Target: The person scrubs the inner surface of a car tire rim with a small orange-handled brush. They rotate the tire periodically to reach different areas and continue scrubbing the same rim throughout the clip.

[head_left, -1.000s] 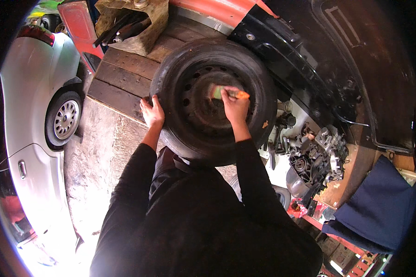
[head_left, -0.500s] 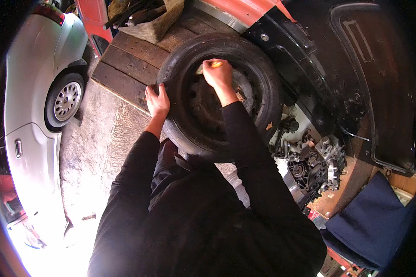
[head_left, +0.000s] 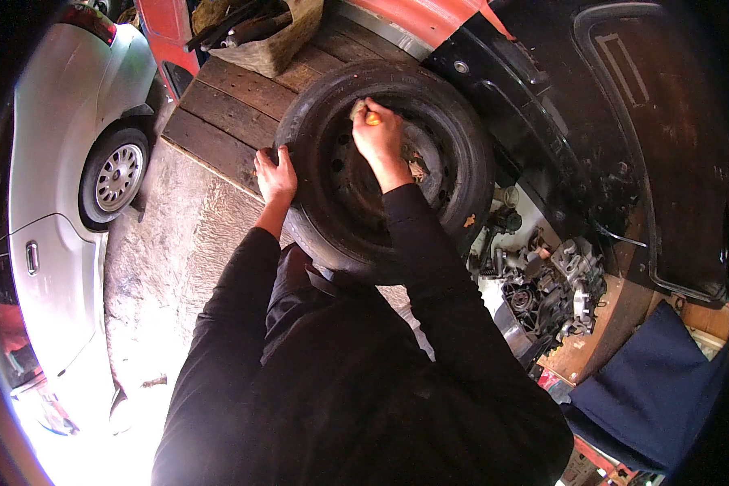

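Note:
A black tyre on a dark steel wheel rim [head_left: 340, 190] lies flat in front of me, on a table of worn wooden planks [head_left: 235, 101]. My right hand [head_left: 378, 139] is closed around a small brush [head_left: 372, 118] with a yellow-orange handle. Its pale tip meets the inner edge of the rim on the far left side; the fingers partly cover it. At the tyre's left side rests my left hand [head_left: 276, 176], thumb against the sidewall and fingers apart, holding nothing.
A pale car [head_left: 65, 178] stands on the left beyond a strip of concrete floor [head_left: 158, 211]. Behind the tyre is a tool-filled open bag [head_left: 271, 53]. Black body panels [head_left: 543, 105], greasy metal engine parts [head_left: 555, 287] and dark blue cloth [head_left: 644, 385] occupy the right.
My right hand has shifted slightly nearer and left, with the brush tip now pointing farther up along the rim. My left hand stays at the tyre's side.

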{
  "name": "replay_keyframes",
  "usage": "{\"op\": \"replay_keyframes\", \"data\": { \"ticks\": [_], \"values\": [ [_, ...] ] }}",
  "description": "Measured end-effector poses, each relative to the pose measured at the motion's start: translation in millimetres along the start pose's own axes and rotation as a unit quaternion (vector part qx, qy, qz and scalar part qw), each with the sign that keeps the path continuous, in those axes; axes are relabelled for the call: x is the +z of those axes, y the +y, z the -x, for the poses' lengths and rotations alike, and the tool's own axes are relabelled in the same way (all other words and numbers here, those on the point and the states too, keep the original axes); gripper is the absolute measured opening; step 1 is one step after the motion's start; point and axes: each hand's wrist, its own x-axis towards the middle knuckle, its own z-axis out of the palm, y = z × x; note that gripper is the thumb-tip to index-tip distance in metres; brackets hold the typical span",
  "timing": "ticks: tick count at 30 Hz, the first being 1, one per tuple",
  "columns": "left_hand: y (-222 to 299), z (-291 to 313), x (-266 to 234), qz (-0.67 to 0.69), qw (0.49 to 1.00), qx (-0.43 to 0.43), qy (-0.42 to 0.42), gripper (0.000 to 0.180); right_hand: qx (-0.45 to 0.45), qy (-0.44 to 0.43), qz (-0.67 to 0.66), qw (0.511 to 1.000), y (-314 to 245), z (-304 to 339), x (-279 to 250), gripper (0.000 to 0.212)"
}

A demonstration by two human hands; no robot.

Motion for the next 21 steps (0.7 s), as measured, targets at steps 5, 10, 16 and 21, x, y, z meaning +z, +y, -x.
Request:
{"op": "replay_keyframes", "data": {
  "ticks": [5,10,16,21],
  "values": [
    [-3,0,3,0.005,1.0,0.006,0.017,0.061,-0.021,-0.232,0.038,0.972,-10,26,2,0.021],
    [-6,-2,3,0.01,1.0,0.019,0.022,0.06,-0.078,-0.05,-0.008,0.996,-8,22,0,0.022],
    [-9,-7,7,-0.01,1.0,0.016,0.015,0.06,-0.135,-0.244,0.021,0.96,4,54,-7,0.03],
    [-16,-10,9,-0.023,0.998,0.048,0.021,0.06,-0.111,-0.2,0.005,0.974,-12,69,-15,0.032]
  ]
}}
